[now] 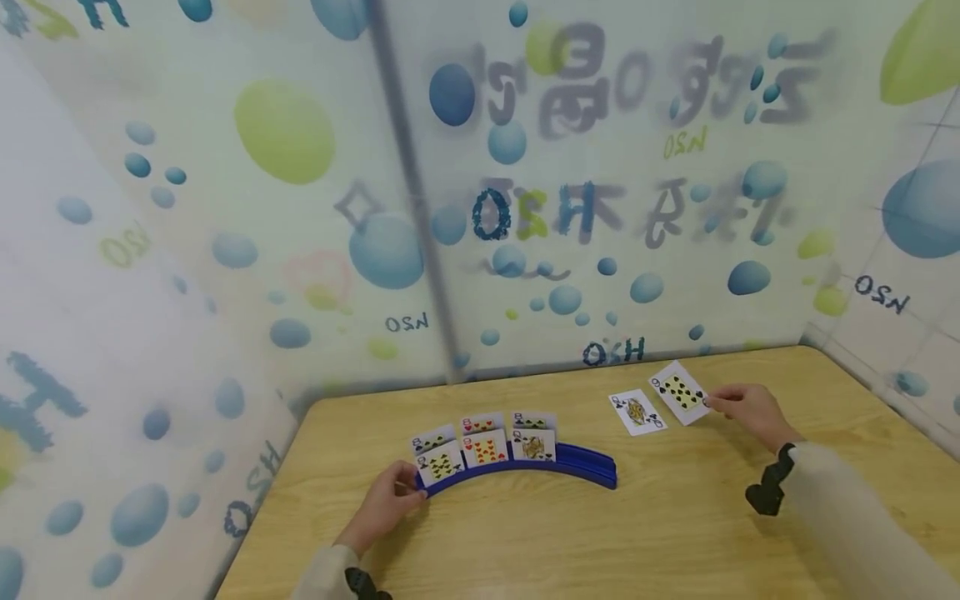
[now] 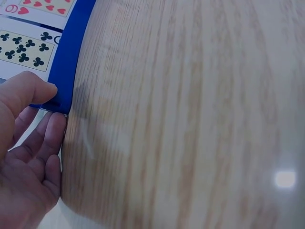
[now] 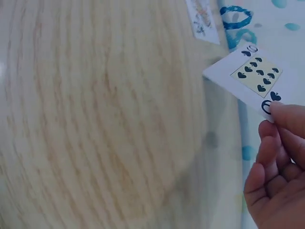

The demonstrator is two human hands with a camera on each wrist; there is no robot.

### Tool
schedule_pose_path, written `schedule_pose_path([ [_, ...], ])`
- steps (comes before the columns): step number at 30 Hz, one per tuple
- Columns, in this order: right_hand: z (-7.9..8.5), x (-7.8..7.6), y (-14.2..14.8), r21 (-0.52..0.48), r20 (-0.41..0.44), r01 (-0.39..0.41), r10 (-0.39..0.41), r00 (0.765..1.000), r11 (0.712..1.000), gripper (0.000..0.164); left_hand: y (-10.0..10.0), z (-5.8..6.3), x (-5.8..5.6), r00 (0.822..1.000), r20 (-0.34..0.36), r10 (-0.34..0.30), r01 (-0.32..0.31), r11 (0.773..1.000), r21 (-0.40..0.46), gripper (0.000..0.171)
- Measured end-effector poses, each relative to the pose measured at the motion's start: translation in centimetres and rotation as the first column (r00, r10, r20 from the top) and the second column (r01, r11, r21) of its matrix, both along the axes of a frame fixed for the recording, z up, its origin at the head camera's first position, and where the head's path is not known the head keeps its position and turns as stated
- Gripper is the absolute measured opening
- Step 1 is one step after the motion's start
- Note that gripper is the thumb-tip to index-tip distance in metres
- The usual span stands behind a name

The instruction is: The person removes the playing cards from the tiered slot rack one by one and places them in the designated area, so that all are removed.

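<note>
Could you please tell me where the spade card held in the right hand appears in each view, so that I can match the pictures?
Head: the spade card is right of centre, in the lower half, a corner pinched by the right hand.
Left wrist: not in this picture.
Right wrist: upper right, above the hand.
Shared landmark: the wooden table, in all three views.

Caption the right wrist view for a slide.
Right hand pinches a spade card by its corner; another card lies on the wooden table.

My curved blue rack (image 1: 588,463) looks smooth plastic, my white rectangular spade card (image 3: 258,74) paper, my yellowish wood-grained worktop (image 2: 167,119) glossy.
</note>
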State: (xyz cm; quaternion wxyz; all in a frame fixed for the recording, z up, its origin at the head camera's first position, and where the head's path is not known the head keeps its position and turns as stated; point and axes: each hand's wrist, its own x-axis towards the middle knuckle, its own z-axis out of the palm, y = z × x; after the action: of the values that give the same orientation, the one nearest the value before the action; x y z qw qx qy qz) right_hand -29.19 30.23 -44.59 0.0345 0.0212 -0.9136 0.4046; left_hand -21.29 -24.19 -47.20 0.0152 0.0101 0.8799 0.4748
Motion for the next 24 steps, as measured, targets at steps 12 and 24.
schedule_pose_path([
  [12,-2.3,-2.0,1.3,0.08,0.093,0.09,-0.098,0.991,0.993,0.042,0.2,0.3,-0.1,1.0,0.005,-0.002,0.002,1.0,0.005,0.026],
  [24,-2.7,-2.1,0.4,0.1,0.117,0.151,-0.162,0.98,0.984,0.029,-0.1,0.0,-0.5,1.0,0.023,-0.016,0.017,1.0,-0.022,0.025],
])
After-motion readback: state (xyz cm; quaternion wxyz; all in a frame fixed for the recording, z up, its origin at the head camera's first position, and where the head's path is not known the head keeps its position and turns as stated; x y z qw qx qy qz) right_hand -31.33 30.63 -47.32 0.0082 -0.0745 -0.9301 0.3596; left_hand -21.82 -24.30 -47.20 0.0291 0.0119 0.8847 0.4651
